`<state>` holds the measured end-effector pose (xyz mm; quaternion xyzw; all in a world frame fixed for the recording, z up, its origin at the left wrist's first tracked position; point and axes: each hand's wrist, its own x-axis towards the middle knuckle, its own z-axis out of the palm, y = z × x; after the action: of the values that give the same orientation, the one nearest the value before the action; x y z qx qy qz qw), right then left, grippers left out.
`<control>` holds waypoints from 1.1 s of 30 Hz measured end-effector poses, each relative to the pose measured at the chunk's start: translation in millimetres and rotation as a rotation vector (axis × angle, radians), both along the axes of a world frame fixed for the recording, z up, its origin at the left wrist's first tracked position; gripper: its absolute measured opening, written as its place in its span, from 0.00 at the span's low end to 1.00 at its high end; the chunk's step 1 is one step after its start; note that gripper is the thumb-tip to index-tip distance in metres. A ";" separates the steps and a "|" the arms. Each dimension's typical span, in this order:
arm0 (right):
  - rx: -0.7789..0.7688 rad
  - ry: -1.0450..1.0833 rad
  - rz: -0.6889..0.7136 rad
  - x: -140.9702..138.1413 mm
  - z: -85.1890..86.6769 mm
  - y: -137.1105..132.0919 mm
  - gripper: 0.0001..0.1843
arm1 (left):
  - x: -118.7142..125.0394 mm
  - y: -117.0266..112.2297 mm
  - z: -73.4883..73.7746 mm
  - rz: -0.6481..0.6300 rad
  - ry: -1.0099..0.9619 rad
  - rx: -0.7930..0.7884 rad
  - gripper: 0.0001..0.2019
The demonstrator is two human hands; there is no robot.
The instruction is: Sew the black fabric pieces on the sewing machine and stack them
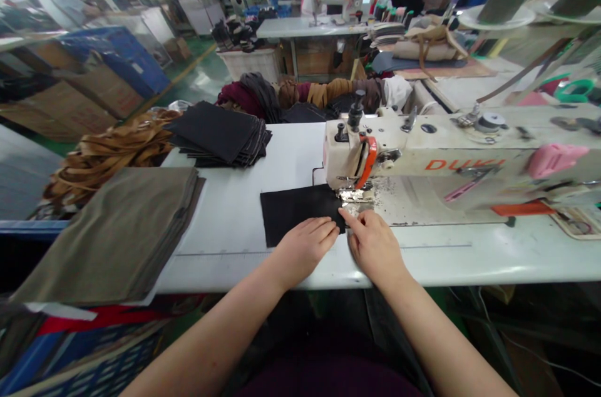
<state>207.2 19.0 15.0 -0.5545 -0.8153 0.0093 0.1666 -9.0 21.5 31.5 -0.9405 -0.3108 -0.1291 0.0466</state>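
A black rectangular fabric panel lies flat on the white table, its right end by the presser foot of a sewing machine. My left hand rests on the panel's front right part, fingers laid flat and side by side. At the panel's right edge, just in front of the presser foot, my right hand touches the cloth with its stretched index finger; its other fingers are bent and partly hidden. Neither hand is wrapped round anything that I can see.
Behind the panel sits a stack of black pieces. Olive-brown cloth overhangs the table's left front edge, beside a heap of tan straps. Cloth bundles line the back edge. A pink clip is on the machine arm. Other people sit farther back.
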 end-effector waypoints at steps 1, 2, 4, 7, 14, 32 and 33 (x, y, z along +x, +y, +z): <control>-0.008 -0.009 -0.003 -0.1 0.8 -0.3 0.30 | -0.1 2.5 0.1 0.006 0.004 -0.010 0.17; -0.013 -0.014 -0.004 -0.2 1.4 -0.6 0.30 | -0.3 5.0 0.0 0.015 0.007 -0.021 0.17; -0.017 -0.022 -0.007 -0.6 2.0 -0.8 0.30 | -0.8 10.2 -0.8 0.034 0.003 -0.043 0.18; -0.015 -0.033 -0.021 -1.2 1.6 -0.7 0.30 | -1.4 18.5 -2.4 0.055 -0.010 -0.057 0.19; -0.021 -0.099 -0.063 -4.9 4.1 1.2 0.33 | 0.8 40.2 -3.3 0.096 -0.001 -0.090 0.20; -0.017 -0.074 -0.071 -4.6 2.7 0.0 0.31 | 5.8 75.6 -0.1 0.155 0.063 -0.115 0.20; -0.016 -0.072 -0.073 -4.8 2.9 0.0 0.31 | 5.9 76.4 -0.4 0.155 0.059 -0.120 0.21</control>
<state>202.4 19.0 17.9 -0.5852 -0.7999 -0.0105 0.1328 -3.1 97.9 31.1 -0.9182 -0.3881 -0.0786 0.0092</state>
